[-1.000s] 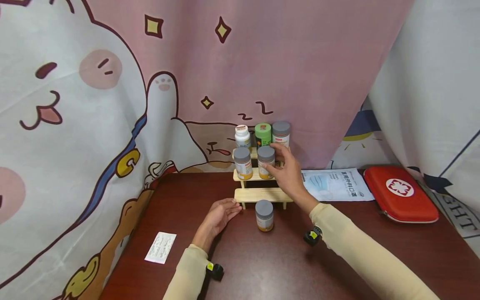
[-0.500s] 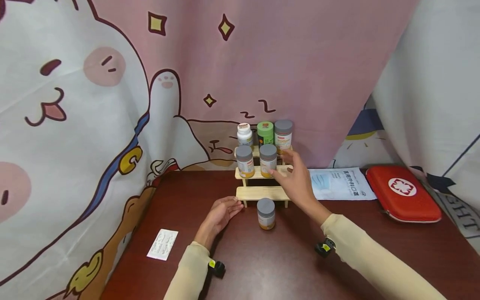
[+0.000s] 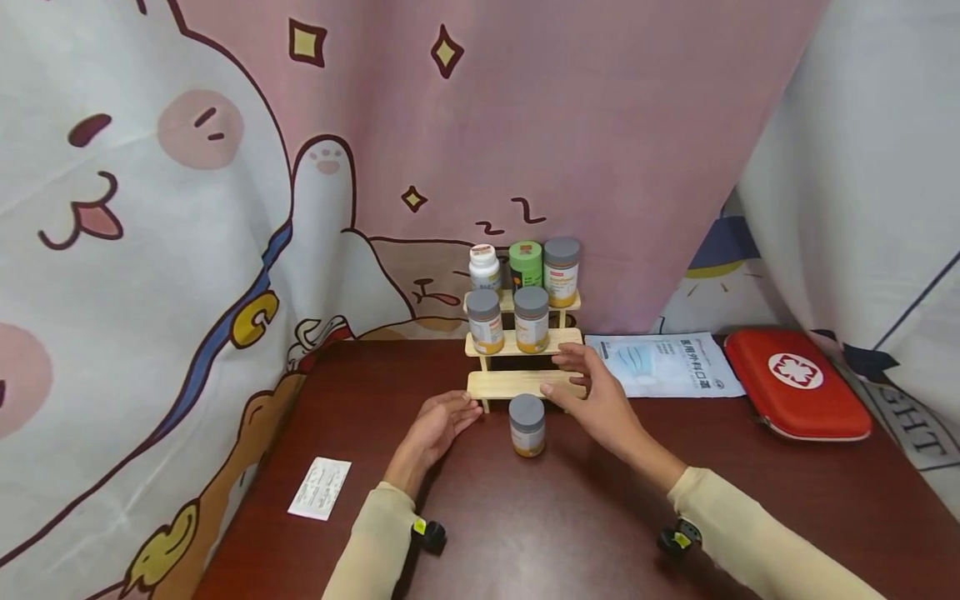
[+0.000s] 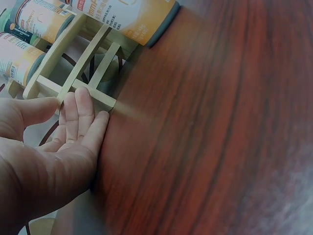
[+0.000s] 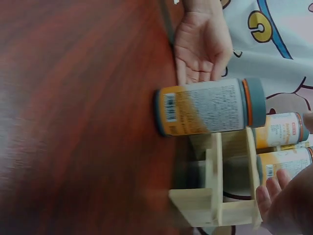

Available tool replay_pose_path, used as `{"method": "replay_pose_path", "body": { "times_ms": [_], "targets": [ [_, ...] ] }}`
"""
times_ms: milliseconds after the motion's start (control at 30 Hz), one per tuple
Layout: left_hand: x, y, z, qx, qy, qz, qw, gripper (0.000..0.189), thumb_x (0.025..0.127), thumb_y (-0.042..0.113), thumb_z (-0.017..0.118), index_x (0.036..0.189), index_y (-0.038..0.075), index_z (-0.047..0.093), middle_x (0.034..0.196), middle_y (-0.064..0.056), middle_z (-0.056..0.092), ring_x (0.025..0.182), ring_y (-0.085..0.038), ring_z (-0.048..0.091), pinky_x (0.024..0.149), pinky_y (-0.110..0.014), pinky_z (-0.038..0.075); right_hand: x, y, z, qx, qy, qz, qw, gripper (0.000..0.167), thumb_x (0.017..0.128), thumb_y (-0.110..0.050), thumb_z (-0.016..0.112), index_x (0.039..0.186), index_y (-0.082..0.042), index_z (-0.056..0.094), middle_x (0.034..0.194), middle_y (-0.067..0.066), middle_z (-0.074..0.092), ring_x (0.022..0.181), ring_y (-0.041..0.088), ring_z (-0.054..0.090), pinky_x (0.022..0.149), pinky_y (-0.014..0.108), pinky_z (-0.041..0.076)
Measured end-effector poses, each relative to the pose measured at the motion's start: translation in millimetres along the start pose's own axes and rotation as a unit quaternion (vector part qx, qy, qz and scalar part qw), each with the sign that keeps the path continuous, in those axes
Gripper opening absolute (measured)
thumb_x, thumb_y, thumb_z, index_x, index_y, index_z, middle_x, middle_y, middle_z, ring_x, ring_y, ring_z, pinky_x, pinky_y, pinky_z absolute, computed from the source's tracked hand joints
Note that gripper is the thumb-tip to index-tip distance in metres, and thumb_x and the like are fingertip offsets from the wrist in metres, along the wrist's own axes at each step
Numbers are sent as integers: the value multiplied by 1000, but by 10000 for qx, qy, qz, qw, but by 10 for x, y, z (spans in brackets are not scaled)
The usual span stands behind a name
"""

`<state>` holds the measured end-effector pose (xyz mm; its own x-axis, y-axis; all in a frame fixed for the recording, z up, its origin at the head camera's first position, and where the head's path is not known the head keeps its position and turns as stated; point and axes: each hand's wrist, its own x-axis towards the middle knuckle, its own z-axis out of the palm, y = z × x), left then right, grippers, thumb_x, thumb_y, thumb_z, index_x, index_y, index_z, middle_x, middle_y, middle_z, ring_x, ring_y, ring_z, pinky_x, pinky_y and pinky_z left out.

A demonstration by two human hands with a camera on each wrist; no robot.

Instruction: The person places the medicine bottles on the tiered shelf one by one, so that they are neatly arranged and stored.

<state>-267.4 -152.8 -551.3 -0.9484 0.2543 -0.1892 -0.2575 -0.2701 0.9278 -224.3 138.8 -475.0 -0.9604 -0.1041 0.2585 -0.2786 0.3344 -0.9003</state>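
Observation:
A small three-step wooden rack (image 3: 517,384) stands on the table. My left hand (image 3: 435,433) touches its lower left end, fingers nearly straight against the leg in the left wrist view. Free of any hold, my right hand (image 3: 600,404) is by the right end of the lowest step, thumb and fingers apart. Two grey-capped jars, a left one (image 3: 486,323) and a right one (image 3: 532,322), stand on the middle step. Up top are a white bottle (image 3: 484,268), a green-capped jar (image 3: 526,267) and another grey-capped jar (image 3: 562,273). A further grey-capped jar (image 3: 527,427) stands upright before the rack.
Right of the rack lies a flat face-mask packet (image 3: 667,365), with a red first-aid case (image 3: 798,383) beyond it. A small printed white paper (image 3: 320,488) lies on the left of the table. A cartoon-print curtain (image 3: 600,150) hangs behind.
My right hand has let go of the right jar on the middle step and drawn back, down and to the right. The left hand has stayed at the rack's corner.

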Motion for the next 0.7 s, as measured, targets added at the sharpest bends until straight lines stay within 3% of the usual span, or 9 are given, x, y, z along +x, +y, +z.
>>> {"method": "replay_pose_path", "body": {
  "times_ms": [200,333,533,700],
  "targets": [
    [-7,30,25,32,242,-191,9995,7,104,6,58,109,5,62,95,-3,72,90,-13,74,103,-35,61,-148,112,29,29,-338,-72,9994,68,94,-33,82,151,-21,47,147,12,62,137,31,60,112,61,51],
    [8,31,33,63,348,-258,9990,8,105,6,57,111,3,62,94,-4,72,89,-14,74,105,-39,60,-206,159,47,129,-661,-238,9974,75,93,-26,83,156,-25,44,151,14,60,140,33,57,113,62,49],
    [10,43,54,29,495,-366,9981,7,105,4,57,109,6,62,93,-2,72,89,-14,74,107,-39,60,-229,196,70,356,-1122,-434,9921,81,93,-17,82,161,-17,40,153,20,58,144,37,53,114,61,47],
    [2,58,71,30,514,-348,9981,7,105,5,57,110,5,62,93,-1,71,90,-13,74,106,-39,60,-205,228,103,623,-1397,-297,9878,80,95,-18,80,162,-14,38,157,21,54,147,39,51,116,70,42]
  ]
}}
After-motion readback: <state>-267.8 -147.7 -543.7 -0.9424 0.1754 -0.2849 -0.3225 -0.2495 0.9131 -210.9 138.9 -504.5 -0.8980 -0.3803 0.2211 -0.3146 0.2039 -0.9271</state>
